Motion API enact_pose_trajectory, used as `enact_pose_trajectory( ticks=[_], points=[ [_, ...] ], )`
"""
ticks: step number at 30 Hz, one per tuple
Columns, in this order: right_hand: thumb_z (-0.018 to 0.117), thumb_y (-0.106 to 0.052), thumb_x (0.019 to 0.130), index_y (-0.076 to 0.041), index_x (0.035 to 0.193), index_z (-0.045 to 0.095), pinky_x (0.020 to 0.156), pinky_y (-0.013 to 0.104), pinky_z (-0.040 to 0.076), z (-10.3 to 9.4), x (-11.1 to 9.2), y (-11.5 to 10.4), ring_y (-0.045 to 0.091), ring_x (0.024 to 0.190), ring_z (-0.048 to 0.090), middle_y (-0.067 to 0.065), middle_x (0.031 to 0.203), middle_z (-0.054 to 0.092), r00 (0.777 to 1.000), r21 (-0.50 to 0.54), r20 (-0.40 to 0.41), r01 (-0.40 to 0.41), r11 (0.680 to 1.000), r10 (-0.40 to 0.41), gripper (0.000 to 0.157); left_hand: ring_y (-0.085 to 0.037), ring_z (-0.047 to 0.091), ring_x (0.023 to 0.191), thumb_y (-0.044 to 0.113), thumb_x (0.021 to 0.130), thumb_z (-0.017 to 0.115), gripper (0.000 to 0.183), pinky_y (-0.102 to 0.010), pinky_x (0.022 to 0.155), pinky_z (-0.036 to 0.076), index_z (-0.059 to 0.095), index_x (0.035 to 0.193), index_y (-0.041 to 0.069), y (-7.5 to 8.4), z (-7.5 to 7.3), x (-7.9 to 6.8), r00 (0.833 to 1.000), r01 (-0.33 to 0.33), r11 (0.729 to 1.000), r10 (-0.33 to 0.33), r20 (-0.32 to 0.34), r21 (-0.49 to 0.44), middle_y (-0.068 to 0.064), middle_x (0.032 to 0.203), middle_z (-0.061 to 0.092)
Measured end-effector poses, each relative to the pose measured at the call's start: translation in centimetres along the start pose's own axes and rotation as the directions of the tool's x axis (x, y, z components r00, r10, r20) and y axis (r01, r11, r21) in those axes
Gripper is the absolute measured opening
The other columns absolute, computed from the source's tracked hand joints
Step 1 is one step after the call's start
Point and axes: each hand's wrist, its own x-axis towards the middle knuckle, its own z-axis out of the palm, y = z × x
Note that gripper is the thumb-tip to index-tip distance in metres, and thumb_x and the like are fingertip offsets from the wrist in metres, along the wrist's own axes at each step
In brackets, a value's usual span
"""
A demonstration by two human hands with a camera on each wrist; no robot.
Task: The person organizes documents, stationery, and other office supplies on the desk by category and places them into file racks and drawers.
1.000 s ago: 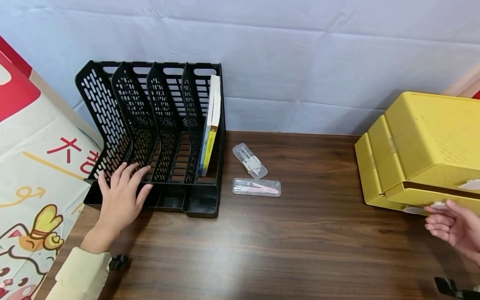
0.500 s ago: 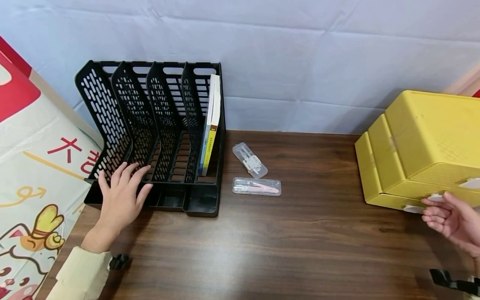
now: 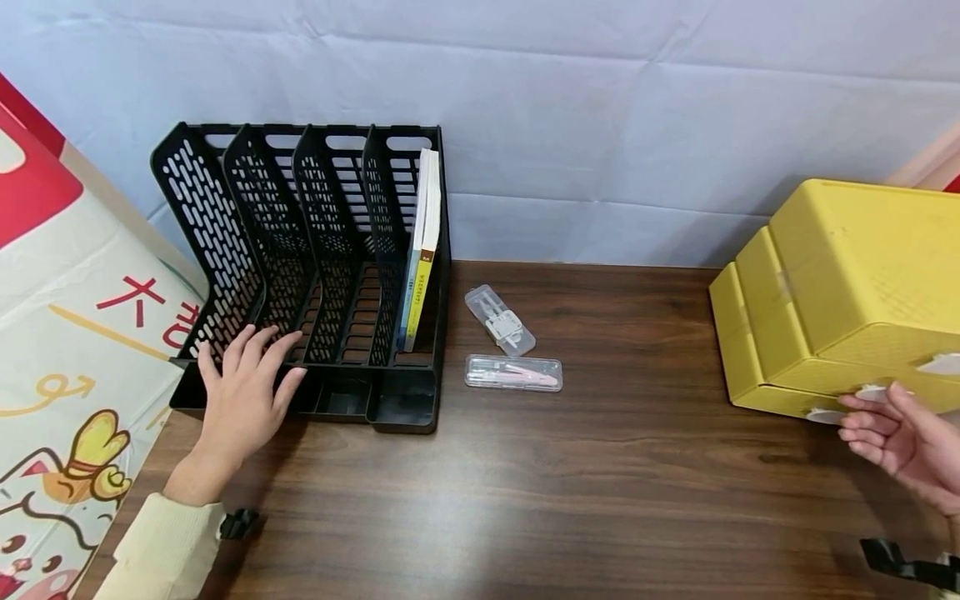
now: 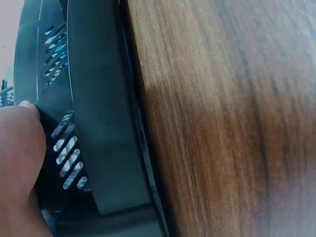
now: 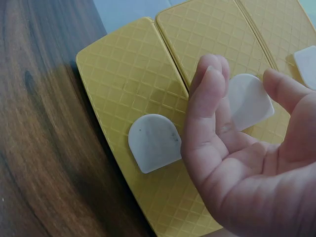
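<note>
My left hand lies with fingers spread over the front left edge of a black desktop file rack. Its thumb shows against the rack's dark plastic in the left wrist view. At the far right, my right hand is at the middle drawer of a yellow drawer unit. Thumb and fingers stand on either side of that drawer's white handle, holding it at its edges. The drawer fronts look flush. The bottom drawer's white handle is beside the curled fingers.
Two thin books stand in the rack's rightmost slot. On the wooden table lie a clear case with white pieces and a clear case with a pink compass-like tool. A printed bag stands at left.
The middle drawer, a little out a second ago, has gone in flush, and my right hand moved in with it. My left hand stays in place.
</note>
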Motion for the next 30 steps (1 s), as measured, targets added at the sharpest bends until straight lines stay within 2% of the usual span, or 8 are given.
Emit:
enact_pose_trajectory(
  ticks=[6, 10, 18, 23, 30],
  points=[
    [-0.007, -0.027, 0.107, 0.011, 0.143, 0.047, 0.106, 0.041, 0.045, -0.3, -0.2, 0.3, 0.039, 0.127, 0.058, 0.032, 0.134, 0.058, 1.000, -0.064, 0.027, -0.001, 0.998, 0.002, 0.076, -0.046, 0.035, 0.140, 0.053, 0.106, 0.041, 0.054, -0.077, 0.110, 0.003, 0.057, 0.139, 0.014, 0.0, 0.0, 0.1, 1.000, -0.008, 1.000, 0.007, -0.007, -0.002, -0.023, 0.140, 0.052],
    [-0.010, -0.030, 0.105, 0.010, 0.145, 0.047, 0.108, 0.040, 0.044, -0.3, -0.3, 0.6, 0.036, 0.129, 0.058, 0.031, 0.135, 0.058, 0.998, -0.101, 0.034, -0.047, 0.994, 0.051, 0.080, -0.047, 0.034, 0.140, 0.053, 0.106, 0.041, 0.054, -0.077, 0.110, 0.003, 0.057, 0.139, 0.014, 0.0, 0.1, 0.1, 1.000, -0.006, 1.000, 0.006, -0.006, -0.001, -0.023, 0.141, 0.052],
    [-0.016, -0.040, 0.101, 0.008, 0.150, 0.041, 0.113, 0.042, 0.038, -0.5, -0.2, 1.1, 0.038, 0.137, 0.048, 0.031, 0.145, 0.049, 0.983, -0.041, 0.060, -0.171, 0.984, 0.173, 0.089, -0.047, 0.035, 0.140, 0.052, 0.106, 0.043, 0.053, -0.077, 0.110, 0.003, 0.057, 0.139, 0.013, 0.0, -0.1, -0.1, 1.000, 0.004, 1.000, -0.004, 0.005, 0.000, -0.023, 0.141, 0.052],
    [-0.016, -0.039, 0.102, 0.007, 0.150, 0.042, 0.114, 0.041, 0.036, -0.7, -0.3, 1.2, 0.036, 0.138, 0.048, 0.029, 0.147, 0.048, 0.975, -0.045, 0.048, -0.214, 0.976, 0.217, 0.088, -0.047, 0.034, 0.140, 0.054, 0.106, 0.041, 0.055, -0.077, 0.110, 0.003, 0.058, 0.139, 0.013, 0.0, 0.0, -0.1, 1.000, 0.002, 1.000, -0.002, 0.001, 0.001, -0.023, 0.141, 0.052],
    [-0.016, -0.038, 0.102, 0.005, 0.149, 0.046, 0.112, 0.041, 0.038, -0.9, -0.3, 1.6, 0.035, 0.136, 0.051, 0.027, 0.145, 0.052, 0.972, -0.077, -0.001, -0.233, 0.969, 0.233, 0.088, -0.047, 0.035, 0.139, 0.059, 0.106, 0.033, 0.062, -0.077, 0.110, 0.003, 0.058, 0.138, 0.013, 0.0, 0.1, -0.1, 1.000, -0.009, 1.000, 0.009, -0.014, 0.002, -0.023, 0.140, 0.053]
  ],
)
